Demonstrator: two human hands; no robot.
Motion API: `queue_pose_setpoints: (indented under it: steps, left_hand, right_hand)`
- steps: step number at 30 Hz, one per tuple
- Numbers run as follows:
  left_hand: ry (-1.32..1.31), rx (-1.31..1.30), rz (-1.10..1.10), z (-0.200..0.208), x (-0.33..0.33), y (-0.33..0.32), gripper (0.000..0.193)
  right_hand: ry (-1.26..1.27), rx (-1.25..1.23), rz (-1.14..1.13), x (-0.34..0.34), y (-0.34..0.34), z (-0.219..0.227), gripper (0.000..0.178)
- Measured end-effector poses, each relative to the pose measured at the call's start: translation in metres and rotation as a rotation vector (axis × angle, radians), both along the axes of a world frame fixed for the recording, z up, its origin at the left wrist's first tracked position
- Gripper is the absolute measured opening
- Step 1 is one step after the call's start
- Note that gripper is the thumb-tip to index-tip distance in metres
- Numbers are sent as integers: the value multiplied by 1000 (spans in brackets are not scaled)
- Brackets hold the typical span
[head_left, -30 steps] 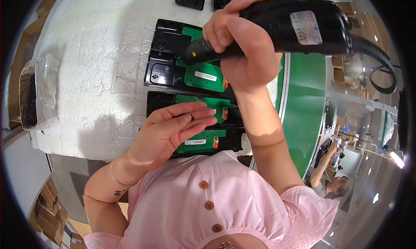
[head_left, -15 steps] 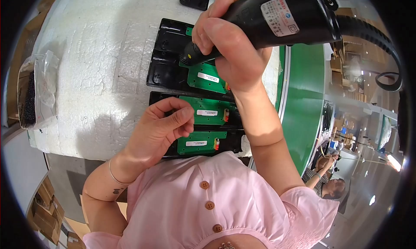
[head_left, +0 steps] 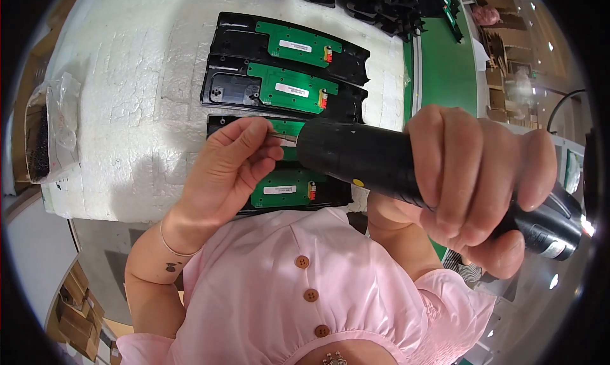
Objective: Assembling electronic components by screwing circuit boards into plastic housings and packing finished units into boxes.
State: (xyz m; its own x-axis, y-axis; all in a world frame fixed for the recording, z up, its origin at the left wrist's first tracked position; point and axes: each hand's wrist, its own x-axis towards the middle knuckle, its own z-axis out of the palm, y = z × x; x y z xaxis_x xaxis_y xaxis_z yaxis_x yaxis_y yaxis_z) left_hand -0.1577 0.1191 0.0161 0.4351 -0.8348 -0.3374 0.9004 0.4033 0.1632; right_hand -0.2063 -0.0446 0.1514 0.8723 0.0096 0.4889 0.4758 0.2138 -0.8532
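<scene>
My right hand is wrapped around a black electric screwdriver, held nearly level and pointing left. Its thin metal bit reaches the fingertips of my left hand. Those fingers are pinched together at the bit's tip; whatever small thing they hold is hidden. Below the tool and my left hand lies a black plastic housing with a green circuit board, partly covered. Farther off are two more such housings with green boards, and a nearer board sits close to my shirt.
A white foam-covered work surface lies under the housings. At its left edge stands an open box with a plastic bag and small dark pieces. Black plastic parts are heaped at the far right, beside a green conveyor belt.
My right hand has drawn the screwdriver back from the farther housing, turning it level toward my left hand. My pinched left fingers now meet its bit. The view has shifted somewhat.
</scene>
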Motion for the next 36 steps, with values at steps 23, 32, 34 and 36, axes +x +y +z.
queue_pose_setpoints:
  steps: [23, 32, 34, 36]
  left_hand:
    - [-89, 131, -330, 14, -41, 6, 21]
    - [-144, 214, -219, 11, -38, 9, 15]
    - [-129, 258, -198, 12, -37, 9, 15]
    - [-91, 223, -183, 9, -36, 10, 16]
  right_hand:
    - [172, -28, -285, -10, 0, -65, 25]
    - [134, -250, -177, -5, -4, -70, 21]
    - [127, -268, -175, -4, -4, -71, 21]
    - [93, -358, -168, -3, -5, -72, 21]
